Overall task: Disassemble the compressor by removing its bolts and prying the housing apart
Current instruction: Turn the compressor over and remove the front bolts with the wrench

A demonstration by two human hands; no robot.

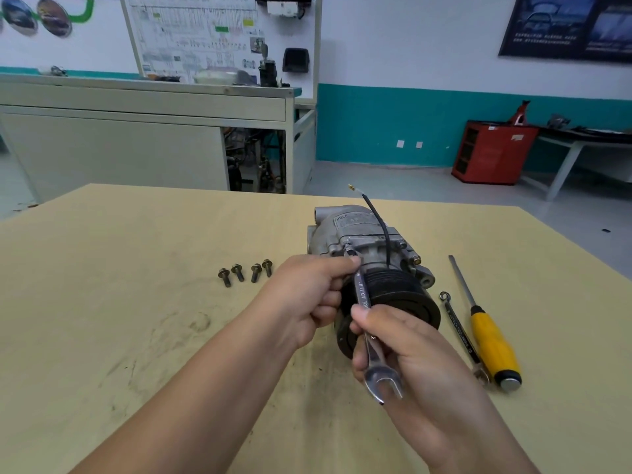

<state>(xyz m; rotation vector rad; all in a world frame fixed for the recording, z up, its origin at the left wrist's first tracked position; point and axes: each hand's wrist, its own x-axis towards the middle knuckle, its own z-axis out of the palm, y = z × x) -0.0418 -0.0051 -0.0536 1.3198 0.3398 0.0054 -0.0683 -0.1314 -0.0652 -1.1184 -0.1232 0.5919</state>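
On the table [136, 268] the compressor [362, 234] lies just beyond the fingers, its pulley [400, 299] toward the person. The left hand [307, 295] pinches the wrench [364, 302] near its ring end at a housing bolt [349, 249], and the curled fingers of the right hand [410, 357] hold its shaft lower down. If the ring sits only half on, a pull could slip it off and round the bolt head; four loose bolts [244, 272] lie left of the left fingers.
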